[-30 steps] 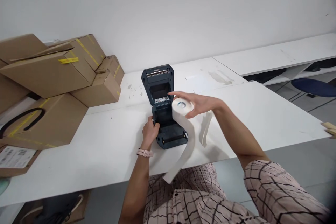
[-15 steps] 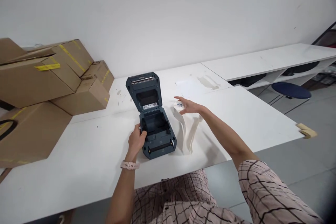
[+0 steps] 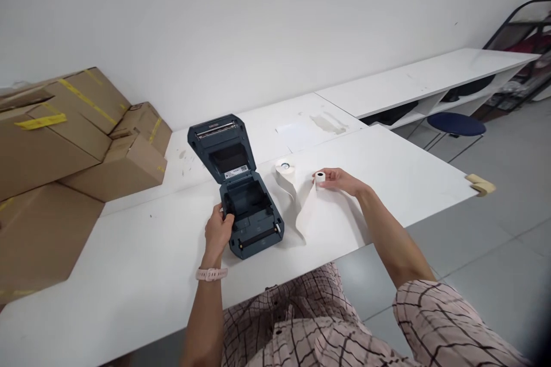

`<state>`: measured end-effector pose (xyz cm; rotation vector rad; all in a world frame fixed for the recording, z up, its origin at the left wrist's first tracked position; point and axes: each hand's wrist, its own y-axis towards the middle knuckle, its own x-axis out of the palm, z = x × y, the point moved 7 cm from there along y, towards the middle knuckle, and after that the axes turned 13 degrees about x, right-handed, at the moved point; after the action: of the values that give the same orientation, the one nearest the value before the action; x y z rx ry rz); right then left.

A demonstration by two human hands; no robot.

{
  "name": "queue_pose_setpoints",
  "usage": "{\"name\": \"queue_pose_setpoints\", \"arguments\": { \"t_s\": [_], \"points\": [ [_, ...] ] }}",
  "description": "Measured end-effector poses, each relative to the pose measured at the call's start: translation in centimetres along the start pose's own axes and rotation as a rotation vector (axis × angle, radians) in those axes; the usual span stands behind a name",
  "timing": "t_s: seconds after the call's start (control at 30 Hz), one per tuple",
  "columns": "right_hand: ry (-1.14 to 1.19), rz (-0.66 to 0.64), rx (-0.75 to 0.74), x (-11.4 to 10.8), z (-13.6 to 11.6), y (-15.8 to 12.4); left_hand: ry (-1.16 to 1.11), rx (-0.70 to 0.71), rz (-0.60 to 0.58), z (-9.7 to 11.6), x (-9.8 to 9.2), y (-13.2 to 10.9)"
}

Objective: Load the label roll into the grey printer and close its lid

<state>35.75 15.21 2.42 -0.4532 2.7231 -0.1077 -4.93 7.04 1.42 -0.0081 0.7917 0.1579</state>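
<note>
A dark blue-grey printer (image 3: 253, 221) stands on the white table with its lid (image 3: 224, 146) raised and its inside bare. My left hand (image 3: 218, 232) grips the printer's left side, thumb over the rim. To the right of the printer, my right hand (image 3: 340, 179) has its fingers closed round a small white paper roll (image 3: 319, 179). A larger white roll (image 3: 284, 170) stands between the printer and that hand. A loose, curled paper strip (image 3: 305, 215) runs between the two rolls and dips toward the table's front.
Stacked cardboard boxes (image 3: 47, 229) with yellow tape fill the left side. A white sheet (image 3: 293, 136) lies behind the rolls. At the right corner of the table (image 3: 413, 183) is a beige pad (image 3: 480, 184). A blue stool (image 3: 456, 124) stands beyond it.
My right hand has moved from the larger roll to the small roll on its right and taken hold of it. My left hand stays on the printer. The view has turned slightly right.
</note>
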Motion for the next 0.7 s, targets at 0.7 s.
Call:
{"name": "queue_pose_setpoints", "arguments": {
  "t_s": [0.7],
  "points": [
    [-1.189, -0.396, -0.32, 23.7, -14.6, 6.0, -0.406, 0.013, 0.16, -1.1, 1.1, -0.3]
  ]
}}
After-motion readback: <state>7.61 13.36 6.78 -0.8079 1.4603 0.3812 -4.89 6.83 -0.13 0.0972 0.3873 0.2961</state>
